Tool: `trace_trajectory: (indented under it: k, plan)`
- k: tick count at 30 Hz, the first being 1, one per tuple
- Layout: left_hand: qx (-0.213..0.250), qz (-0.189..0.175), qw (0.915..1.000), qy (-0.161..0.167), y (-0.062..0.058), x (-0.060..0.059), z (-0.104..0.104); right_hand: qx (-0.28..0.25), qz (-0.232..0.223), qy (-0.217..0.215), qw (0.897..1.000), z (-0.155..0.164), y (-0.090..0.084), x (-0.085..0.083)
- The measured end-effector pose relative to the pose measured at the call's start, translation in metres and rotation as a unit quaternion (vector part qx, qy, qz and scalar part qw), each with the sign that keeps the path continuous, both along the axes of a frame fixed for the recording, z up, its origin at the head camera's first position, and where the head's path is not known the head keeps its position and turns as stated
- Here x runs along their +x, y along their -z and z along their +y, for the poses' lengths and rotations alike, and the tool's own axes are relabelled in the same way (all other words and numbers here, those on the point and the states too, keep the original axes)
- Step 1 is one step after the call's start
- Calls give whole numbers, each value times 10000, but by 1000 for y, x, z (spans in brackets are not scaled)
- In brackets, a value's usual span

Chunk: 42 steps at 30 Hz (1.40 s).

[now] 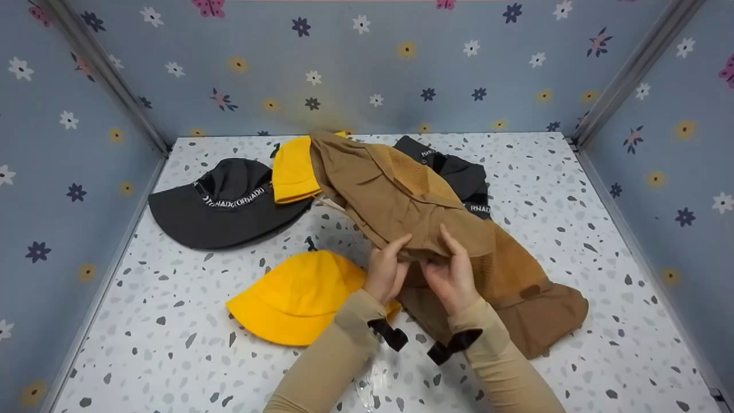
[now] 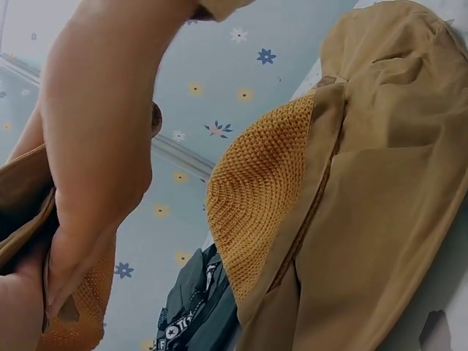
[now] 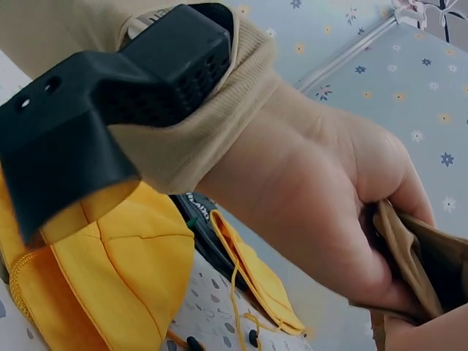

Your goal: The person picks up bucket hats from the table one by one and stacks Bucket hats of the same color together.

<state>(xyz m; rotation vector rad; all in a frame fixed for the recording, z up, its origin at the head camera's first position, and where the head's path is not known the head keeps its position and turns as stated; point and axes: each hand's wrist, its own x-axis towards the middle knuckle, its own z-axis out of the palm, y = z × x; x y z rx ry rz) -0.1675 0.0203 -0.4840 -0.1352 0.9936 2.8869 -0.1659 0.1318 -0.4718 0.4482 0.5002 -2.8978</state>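
A staged recording booth: flowered wall panels enclosing a speckled tabletop.

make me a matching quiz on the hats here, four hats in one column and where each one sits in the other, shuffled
Hats:
1. brown hat
2. black bucket hat
3. near yellow hat
4. far yellow hat

Places:
A. far left of the table, lettered band showing
B. lying beside the left forearm, closest to the person
C. gripped by both hands, left hand and right hand
D. at the back, between the black bucket hat and the brown hat

Pairs: 1-C, 2-A, 3-B, 4-D
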Motion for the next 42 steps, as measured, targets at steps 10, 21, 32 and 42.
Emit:
trace_trajectory:
  k: [10, 21, 32, 42]
  plan:
    - [-474, -221, 9986, 51, 1, 1, 1, 197, 34, 323, 9993, -3, -1, -3]
    - [-687, -116, 9974, 180, 2, -1, -3, 266, -176, 741, 9967, 12, -1, -7]
    - [-71, -399, 9989, 217, -1, -9, -16, 315, -318, 482, 9978, 25, 0, -9]
    - [86, -332, 9993, 152, -2, -13, -24, 636, -133, 208, 9977, 31, 2, -9]
